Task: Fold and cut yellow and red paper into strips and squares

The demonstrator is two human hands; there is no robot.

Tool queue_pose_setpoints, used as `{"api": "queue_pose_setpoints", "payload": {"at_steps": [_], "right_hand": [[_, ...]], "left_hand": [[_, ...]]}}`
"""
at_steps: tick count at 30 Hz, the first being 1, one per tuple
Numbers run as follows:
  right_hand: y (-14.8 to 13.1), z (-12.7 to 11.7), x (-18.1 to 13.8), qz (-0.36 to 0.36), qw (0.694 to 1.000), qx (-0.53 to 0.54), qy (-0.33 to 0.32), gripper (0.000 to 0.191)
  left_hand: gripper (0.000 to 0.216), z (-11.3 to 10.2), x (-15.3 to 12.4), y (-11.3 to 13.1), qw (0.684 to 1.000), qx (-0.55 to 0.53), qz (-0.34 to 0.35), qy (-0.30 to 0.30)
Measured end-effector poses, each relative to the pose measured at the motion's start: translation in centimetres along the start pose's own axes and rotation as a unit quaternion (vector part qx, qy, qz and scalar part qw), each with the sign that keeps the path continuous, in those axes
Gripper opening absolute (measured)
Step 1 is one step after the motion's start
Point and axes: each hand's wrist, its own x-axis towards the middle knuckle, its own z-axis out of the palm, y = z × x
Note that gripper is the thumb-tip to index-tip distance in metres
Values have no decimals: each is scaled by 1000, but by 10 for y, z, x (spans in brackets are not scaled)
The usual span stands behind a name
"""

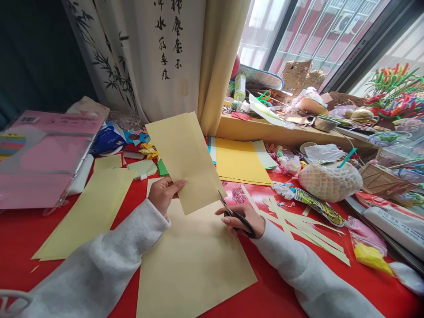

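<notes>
My left hand point(164, 194) grips a pale yellow sheet of paper point(188, 159) by its left edge, thumb on top, holding it tilted above the table. In my right hand point(247, 219) is a pair of scissors point(239, 216) with black handles. The blade tips reach the lower right corner of the held paper; whether they touch it I cannot tell. Beneath both hands lies a larger pale yellow sheet point(195, 265), flat on the red tabletop. Narrow cut paper strips point(308, 234) are heaped to the right of my right hand.
A stack of pale yellow paper point(89, 212) lies at left, beside a pink paper pack point(49, 159). Orange-yellow sheets point(241, 161) rest at the back. On the right are a net-wrapped round object point(331, 179), a yellow packet point(319, 206) and a cluttered windowsill point(265, 132).
</notes>
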Motion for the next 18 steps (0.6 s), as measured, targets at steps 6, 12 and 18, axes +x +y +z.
{"api": "queue_pose_setpoints", "payload": {"at_steps": [6,12,18], "right_hand": [[-5,4,-3,-3,1000,1,14,37],[-5,6,-3,-11,1000,4,22,33],[0,7,0,-11,999,6,30,28]], "left_hand": [[32,0,0,-1,1000,-1,-2,1],[33,1,-1,-1,1000,-1,0,13],[31,0,1,-3,1000,-14,13,11]]}}
